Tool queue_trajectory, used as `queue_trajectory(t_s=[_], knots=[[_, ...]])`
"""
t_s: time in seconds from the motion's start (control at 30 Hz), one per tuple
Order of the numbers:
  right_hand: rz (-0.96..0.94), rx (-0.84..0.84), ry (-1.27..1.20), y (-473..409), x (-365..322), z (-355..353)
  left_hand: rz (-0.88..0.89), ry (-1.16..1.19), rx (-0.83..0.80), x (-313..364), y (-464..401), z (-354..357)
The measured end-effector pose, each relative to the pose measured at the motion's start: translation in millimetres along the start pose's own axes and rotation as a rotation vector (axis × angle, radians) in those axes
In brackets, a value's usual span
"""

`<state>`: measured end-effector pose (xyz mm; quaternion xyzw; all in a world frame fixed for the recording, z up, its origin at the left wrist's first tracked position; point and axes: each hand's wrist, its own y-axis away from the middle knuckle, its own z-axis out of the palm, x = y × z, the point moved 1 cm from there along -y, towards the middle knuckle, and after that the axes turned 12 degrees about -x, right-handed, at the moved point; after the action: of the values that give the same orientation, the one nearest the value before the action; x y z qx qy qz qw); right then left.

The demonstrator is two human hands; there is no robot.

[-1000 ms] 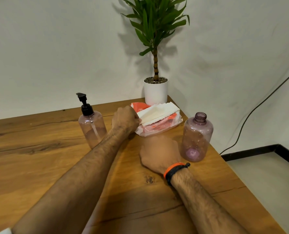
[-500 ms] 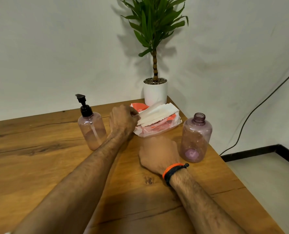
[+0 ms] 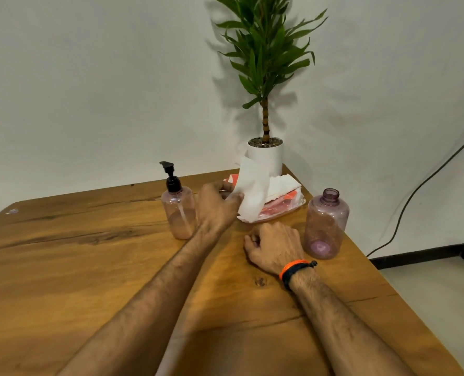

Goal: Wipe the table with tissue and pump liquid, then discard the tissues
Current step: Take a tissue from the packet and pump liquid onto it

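Note:
My left hand (image 3: pixel 216 206) pinches a white tissue (image 3: pixel 252 188) that rises out of the red-and-clear tissue pack (image 3: pixel 281 204) at the table's far right corner. Just left of that hand stands a pink pump bottle (image 3: pixel 178 210) with a black pump head. My right hand (image 3: pixel 275 246) rests on the wooden table (image 3: pixel 76 272) in front of the pack, fingers curled, with an orange and black band at the wrist. To its right stands a pink bottle with no cap (image 3: pixel 325 225).
A potted plant in a white pot (image 3: pixel 266 157) stands behind the tissue pack, against the wall. The table's right edge runs close to the uncapped bottle, with the floor and a black cable (image 3: pixel 415 196) beyond it.
My left hand has pulled a tissue up and out of the pack, where before it only touched the stack. The right hand stays on the table.

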<state>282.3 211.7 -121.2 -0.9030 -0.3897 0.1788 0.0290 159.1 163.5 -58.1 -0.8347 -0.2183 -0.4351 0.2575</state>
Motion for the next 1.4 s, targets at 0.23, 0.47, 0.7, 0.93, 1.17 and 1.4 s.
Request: queue_trajectory(t_s=[0.23, 0.47, 0.7, 0.93, 1.17, 1.4], knots=[[0.079, -0.023, -0.299, 12, -7, -10, -0.182, 0.373, -0.021, -1, 58, -31], [0.165, -0.145, -1.468, 39, -49, -22, -0.297, 0.537, -0.013, -18, 93, -60], [0.049, -0.241, -1.302, 47, -79, -22, -0.438, 0.682, -0.134, -34, 114, -91], [-0.054, -0.323, -1.133, 44, -113, -17, -0.480, 0.951, -0.079, -60, 121, -124], [0.053, -0.172, -1.011, 16, -130, -5, -0.501, 0.923, 0.119, -90, 114, -157], [0.073, 0.178, -0.837, -33, -138, -15, -0.479, 0.915, 0.132, -106, 103, -175]])
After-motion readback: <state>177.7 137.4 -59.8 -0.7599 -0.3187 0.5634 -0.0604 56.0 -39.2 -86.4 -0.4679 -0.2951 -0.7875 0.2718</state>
